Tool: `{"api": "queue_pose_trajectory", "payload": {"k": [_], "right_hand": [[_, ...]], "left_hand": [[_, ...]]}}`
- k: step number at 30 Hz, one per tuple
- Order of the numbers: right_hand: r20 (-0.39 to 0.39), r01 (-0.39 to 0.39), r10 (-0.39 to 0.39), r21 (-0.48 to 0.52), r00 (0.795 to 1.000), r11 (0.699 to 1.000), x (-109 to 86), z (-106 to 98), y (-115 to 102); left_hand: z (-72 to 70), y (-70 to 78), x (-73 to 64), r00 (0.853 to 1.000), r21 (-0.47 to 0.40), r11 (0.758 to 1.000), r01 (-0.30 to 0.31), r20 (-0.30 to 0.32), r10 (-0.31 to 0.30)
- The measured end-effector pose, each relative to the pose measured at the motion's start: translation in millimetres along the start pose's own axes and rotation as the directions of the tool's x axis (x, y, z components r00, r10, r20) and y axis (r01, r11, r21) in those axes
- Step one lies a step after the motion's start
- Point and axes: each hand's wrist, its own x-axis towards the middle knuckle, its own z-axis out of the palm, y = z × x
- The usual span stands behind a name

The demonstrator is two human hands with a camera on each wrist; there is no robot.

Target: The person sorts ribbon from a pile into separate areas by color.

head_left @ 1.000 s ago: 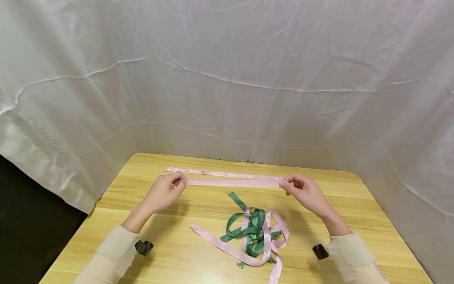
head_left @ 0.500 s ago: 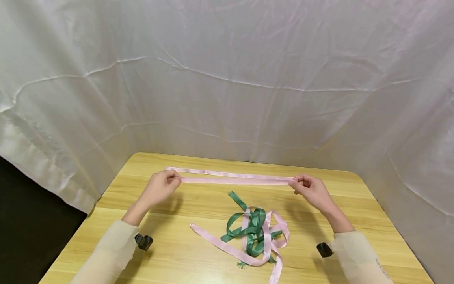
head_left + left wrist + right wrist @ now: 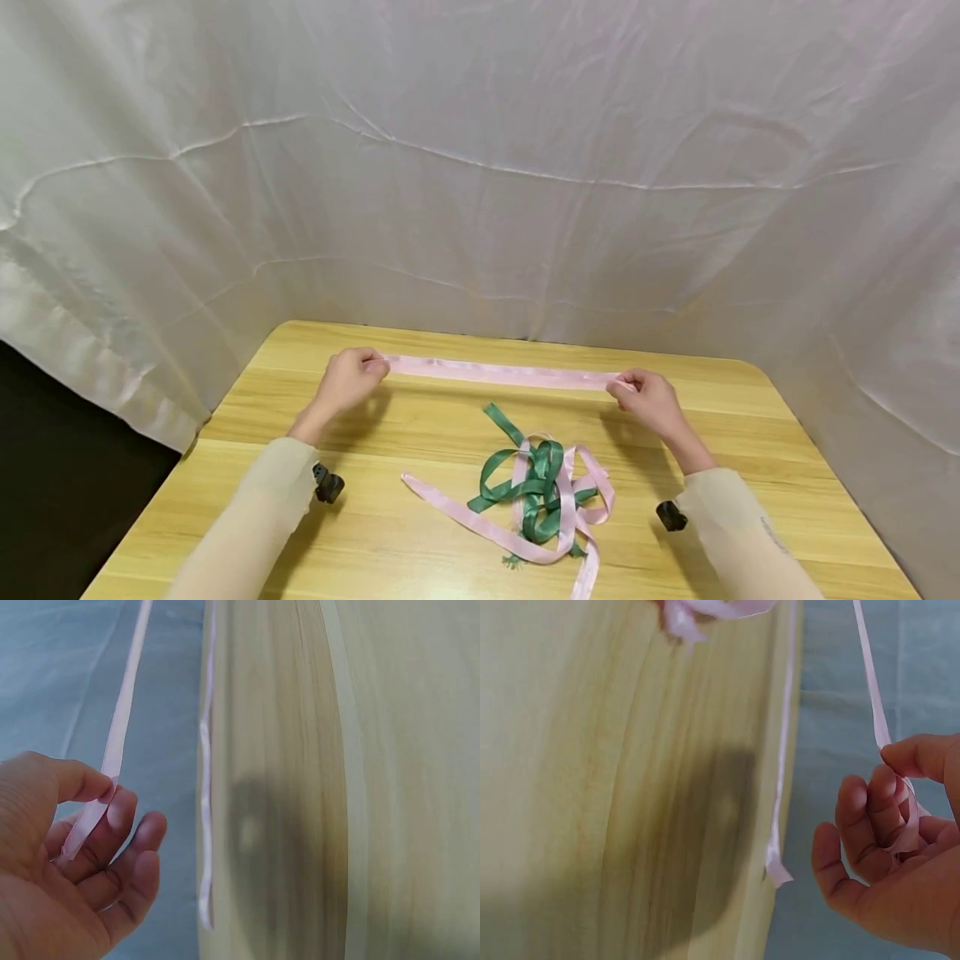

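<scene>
While the held pink ribbon [image 3: 121,727] runs taut from left to right, I have its opposite ends pinched in the left hand [image 3: 349,383] and right hand [image 3: 652,402], raised roughly parallel to the pink strip [image 3: 205,825] lying along the far edge of the table [image 3: 367,533].

Head view: table [image 3: 750,433] being looked down on from above its near side, lens being aimed toward the far curtain [image 3: 480,233]; left hand [image 3: 350,379], right hand [image 3: 648,400], left wrist camera [image 3: 328,483] and right wrist camera [image 3: 672,516] being framed at moderate range. Left wrist view: left hand being seen close up, lens being pointed rightward and down along the table's far edge. Right wrist view: right hand being seen equally close, lens being pointed leftward and down. Held pink ribbon [image 3: 495,376] and far edge being shared by all three; ribbon pile [image 3: 566,508] being partly shared by head and right wrist.
</scene>
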Motion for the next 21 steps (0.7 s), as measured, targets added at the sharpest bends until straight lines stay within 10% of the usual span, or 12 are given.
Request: {"api": "queue_pose_trajectory", "payload": {"k": [21], "right_hand": [[-0.029,-0.024,0.022,-0.085,0.999,0.996,28.3,26.7,4.6]], "left_hand": [[22.6,-12.1,15.2,0.994,0.055,0.993,0.103,0.030,-0.105]]}}
